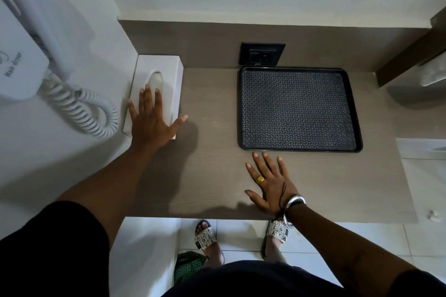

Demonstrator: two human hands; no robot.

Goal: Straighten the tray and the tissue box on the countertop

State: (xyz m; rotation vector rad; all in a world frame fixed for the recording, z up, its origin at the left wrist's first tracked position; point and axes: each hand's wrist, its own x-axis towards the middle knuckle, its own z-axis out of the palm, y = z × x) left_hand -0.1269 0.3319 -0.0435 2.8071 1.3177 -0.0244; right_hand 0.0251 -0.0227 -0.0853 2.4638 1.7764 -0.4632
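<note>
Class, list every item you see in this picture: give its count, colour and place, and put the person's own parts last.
tissue box: one, white, countertop's left end, by the wall
tray: one, black, countertop's middle-right
countertop: one, grey-brown
socket: one, black, behind the tray
hair dryer: one, white, left wall, coiled cord
sandals: two, patterned, on the floor
left hand: flat on the tissue box
right hand: flat on the countertop, just short of the tray; gold ring, silver bangle
</note>
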